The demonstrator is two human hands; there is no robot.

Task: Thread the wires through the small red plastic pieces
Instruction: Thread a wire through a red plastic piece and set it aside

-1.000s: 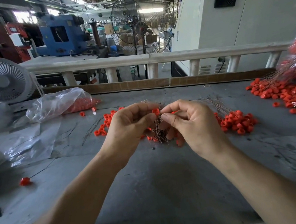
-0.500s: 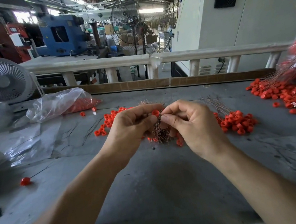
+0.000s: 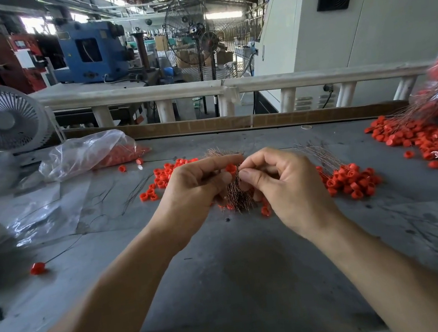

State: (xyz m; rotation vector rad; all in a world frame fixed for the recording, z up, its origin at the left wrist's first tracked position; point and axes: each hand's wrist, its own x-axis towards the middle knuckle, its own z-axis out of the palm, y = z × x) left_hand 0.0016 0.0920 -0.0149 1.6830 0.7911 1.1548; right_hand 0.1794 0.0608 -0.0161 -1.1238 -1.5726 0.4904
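Observation:
My left hand (image 3: 195, 188) pinches a small red plastic piece (image 3: 230, 168) between thumb and forefinger and also grips a bundle of thin copper wires (image 3: 237, 197) that sticks out above and below the fist. My right hand (image 3: 281, 185) is right beside it, thumb and forefinger pinched together at the red piece, on a wire too thin to make out. Loose red pieces (image 3: 163, 176) lie on the grey table (image 3: 254, 272) behind my left hand. A pile of red pieces with wires in them (image 3: 349, 180) lies to the right of my right hand.
A big heap of wired red pieces (image 3: 431, 140) fills the far right. A clear plastic bag of red pieces (image 3: 93, 154) and a white desk fan (image 3: 1, 119) stand at the back left. One wired red piece (image 3: 37, 268) lies alone at the left.
Both hands stay together at the same spot over the table. The wire bundle has shifted slightly in my left hand; the fingers of the right have closed in on the red piece.

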